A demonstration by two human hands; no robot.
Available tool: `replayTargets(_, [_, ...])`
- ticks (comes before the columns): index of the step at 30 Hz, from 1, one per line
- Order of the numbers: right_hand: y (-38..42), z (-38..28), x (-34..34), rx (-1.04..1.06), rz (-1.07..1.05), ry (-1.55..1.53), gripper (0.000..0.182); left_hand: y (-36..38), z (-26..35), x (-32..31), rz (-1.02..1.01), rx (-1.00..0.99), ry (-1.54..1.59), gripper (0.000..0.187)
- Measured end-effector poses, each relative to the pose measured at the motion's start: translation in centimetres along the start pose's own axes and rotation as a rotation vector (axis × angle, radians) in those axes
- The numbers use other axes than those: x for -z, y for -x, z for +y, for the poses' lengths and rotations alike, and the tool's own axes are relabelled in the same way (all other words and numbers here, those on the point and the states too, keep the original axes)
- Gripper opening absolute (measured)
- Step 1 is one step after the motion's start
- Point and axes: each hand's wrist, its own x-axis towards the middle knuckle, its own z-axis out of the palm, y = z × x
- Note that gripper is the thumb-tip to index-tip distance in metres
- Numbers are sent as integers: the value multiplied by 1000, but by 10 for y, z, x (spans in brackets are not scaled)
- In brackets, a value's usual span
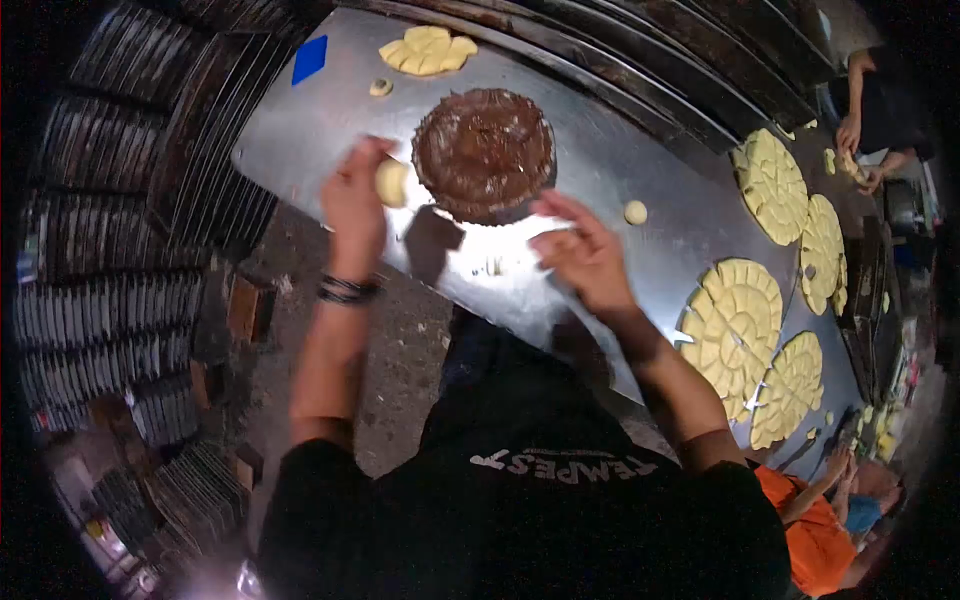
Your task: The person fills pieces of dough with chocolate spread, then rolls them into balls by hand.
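A round mass of brown filling (484, 155) lies on the metal table (330, 120). To its left, my left hand (356, 185) has its fingers closed on a pale dough ball (391, 183). At the lower right edge of the filling, my right hand (580, 245) is held with its fingers apart and nothing visible in them. One small dough ball (635, 212) rests right of the filling, and a dough piece with a dark centre (381, 87) lies above left.
Cut yellow dough (428, 50) lies at the far side, near a blue scraper (310, 60). More large cut dough rounds (735, 325) lie at right. Stacked trays (100, 320) stand at left. Co-workers' hands (850, 135) and an orange sleeve (815, 535) show at right.
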Motion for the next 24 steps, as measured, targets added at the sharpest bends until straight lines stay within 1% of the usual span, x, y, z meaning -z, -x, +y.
replayTargets(1, [13,2,-18,-58,-73,-135,51,37,2,-21,26,-9,-65,40])
replayTargets(2, [26,6,-35,-61,-53,-173,50,71,-5,-37,40,21,47,37])
replayTargets(3, [36,8,-44,-69,-40,-204,50,97,2,-50,36,-68,11,36])
replayTargets(4, [45,9,-41,-101,-64,-158,50,119,0,-60,68,11,100,35])
replayTargets(5, [52,12,-38,-135,-83,-117,49,132,-5,-60,53,5,219,31])
replayTargets(6, [57,14,-36,-168,-95,-81,49,144,-7,-54,48,27,185,29])
replayTargets(7, [59,15,-31,-248,-145,-113,48,151,-8,-49,35,45,152,29])
replayTargets(9, [62,12,-20,-407,-222,-180,46,163,-23,-40,-62,48,177,19])
replayTargets(10, [58,10,-19,-477,-279,-203,52,163,-29,-38,-115,45,192,16])
replayTargets(11, [53,7,-18,-549,-333,-224,58,160,-35,-38,-133,55,207,17])
replayTargets(13, [44,2,-20,-700,-421,-271,69,155,-44,-38,-183,86,241,30])
replayTargets(17, [14,-7,-38,-877,-506,-298,80,140,-65,-39,-223,155,342,75])
replayTargets(18, [4,-2,-43,-838,-528,-371,69,134,-68,-36,-190,209,366,73])
replayTargets(19, [-11,-1,-49,-721,-506,-193,62,126,-65,-31,-136,332,496,68])
replayTargets(21, [-47,-3,-61,-492,-464,165,49,96,-75,-34,86,358,719,67])
replayTargets(22, [-66,-6,-66,-236,-413,551,39,83,-77,-29,101,334,762,70])
replayTargets(23, [-85,-8,-70,33,-353,929,31,72,-83,-24,122,419,753,74])
replayTargets(24, [-103,0,-70,367,-324,1144,29,62,-85,-21,119,455,773,76])
